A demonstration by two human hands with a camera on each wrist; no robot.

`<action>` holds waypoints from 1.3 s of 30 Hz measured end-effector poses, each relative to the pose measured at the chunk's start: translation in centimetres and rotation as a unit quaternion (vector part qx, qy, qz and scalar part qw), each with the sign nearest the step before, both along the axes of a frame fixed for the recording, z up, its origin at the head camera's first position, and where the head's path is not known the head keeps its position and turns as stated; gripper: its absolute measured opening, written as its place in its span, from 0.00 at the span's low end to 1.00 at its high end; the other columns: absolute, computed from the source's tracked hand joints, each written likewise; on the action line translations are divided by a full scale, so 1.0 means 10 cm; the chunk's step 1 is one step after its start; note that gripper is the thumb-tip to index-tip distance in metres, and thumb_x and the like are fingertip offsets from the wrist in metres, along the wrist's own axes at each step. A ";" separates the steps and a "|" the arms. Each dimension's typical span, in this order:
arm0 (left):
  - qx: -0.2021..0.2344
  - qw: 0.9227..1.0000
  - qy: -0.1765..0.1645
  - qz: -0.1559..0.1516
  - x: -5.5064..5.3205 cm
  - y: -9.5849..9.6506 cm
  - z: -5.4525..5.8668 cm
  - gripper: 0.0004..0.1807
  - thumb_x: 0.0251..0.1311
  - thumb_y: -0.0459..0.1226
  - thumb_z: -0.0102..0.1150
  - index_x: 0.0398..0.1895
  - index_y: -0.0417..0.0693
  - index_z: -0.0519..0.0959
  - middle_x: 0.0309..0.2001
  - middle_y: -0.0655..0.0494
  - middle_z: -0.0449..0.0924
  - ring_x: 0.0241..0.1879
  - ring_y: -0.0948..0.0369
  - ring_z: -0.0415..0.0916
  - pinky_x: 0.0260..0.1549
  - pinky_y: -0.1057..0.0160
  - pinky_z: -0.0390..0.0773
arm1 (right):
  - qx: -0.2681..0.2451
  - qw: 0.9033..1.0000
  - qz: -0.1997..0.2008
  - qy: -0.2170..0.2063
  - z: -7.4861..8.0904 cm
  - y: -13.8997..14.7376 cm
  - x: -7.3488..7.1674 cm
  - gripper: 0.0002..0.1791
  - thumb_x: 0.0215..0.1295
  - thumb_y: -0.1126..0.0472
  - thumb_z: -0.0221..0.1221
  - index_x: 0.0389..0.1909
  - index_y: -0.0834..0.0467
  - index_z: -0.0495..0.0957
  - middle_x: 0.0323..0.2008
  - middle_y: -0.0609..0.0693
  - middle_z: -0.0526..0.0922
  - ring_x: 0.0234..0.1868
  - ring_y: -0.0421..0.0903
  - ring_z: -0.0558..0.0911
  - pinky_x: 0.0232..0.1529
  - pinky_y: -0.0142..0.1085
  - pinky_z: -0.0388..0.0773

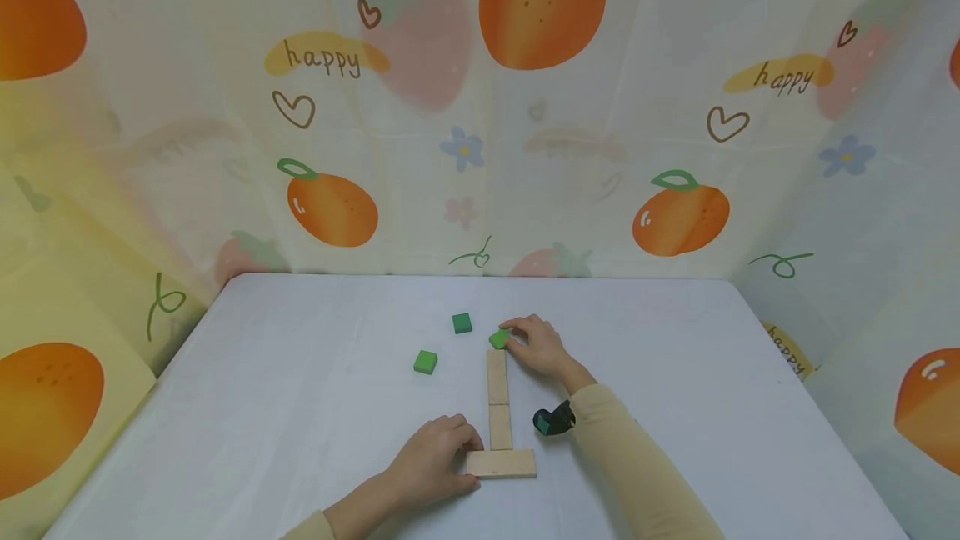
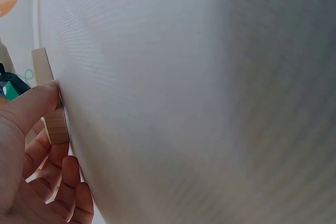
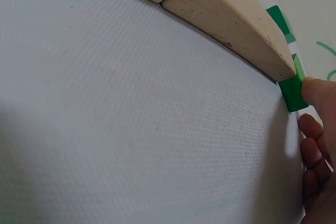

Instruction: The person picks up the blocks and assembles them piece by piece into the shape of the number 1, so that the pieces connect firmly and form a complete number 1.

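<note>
My right hand [image 1: 540, 347] pinches a green block [image 1: 498, 339] at the far end of a line of two wooden blocks. In the right wrist view the thumb presses this green block [image 3: 294, 92] close against the end of the nearer wooden block [image 3: 236, 30]. The two wooden blocks, the farther one [image 1: 497, 377] and the nearer one [image 1: 500, 427], lie end to end. A third wooden block [image 1: 506, 464] lies crosswise at their near end. My left hand [image 1: 431, 461] grips its left end, thumb in front and fingers behind, as the left wrist view shows.
Two more green blocks, one darker [image 1: 462, 323] and one lighter [image 1: 425, 362], lie left of the wooden line. A dark wrist device [image 1: 554, 419] sits by the right sleeve [image 1: 637, 457]. A fruit-patterned curtain [image 1: 540, 148] hangs behind the white table [image 1: 262, 373].
</note>
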State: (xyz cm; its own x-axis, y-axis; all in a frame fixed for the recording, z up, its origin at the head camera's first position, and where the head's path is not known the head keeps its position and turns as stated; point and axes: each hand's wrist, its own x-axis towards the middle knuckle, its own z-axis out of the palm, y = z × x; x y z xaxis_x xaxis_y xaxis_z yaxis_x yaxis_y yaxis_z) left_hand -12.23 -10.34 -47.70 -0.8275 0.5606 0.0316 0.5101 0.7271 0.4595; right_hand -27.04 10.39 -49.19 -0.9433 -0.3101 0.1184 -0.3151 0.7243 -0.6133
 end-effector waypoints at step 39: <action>0.003 0.998 -0.041 -0.047 -0.13 -0.20 0.24 0.26 0.42 0.51 0.69 0.44 0.51 0.77 0.36 0.65 0.76 0.37 0.69 0.72 0.38 0.68 0.73 | 0.002 1.000 0.031 0.003 -0.03 0.07 -0.02 0.15 0.62 0.57 0.55 0.50 0.53 0.77 0.43 0.52 0.76 0.46 0.49 0.71 0.48 0.48 0.65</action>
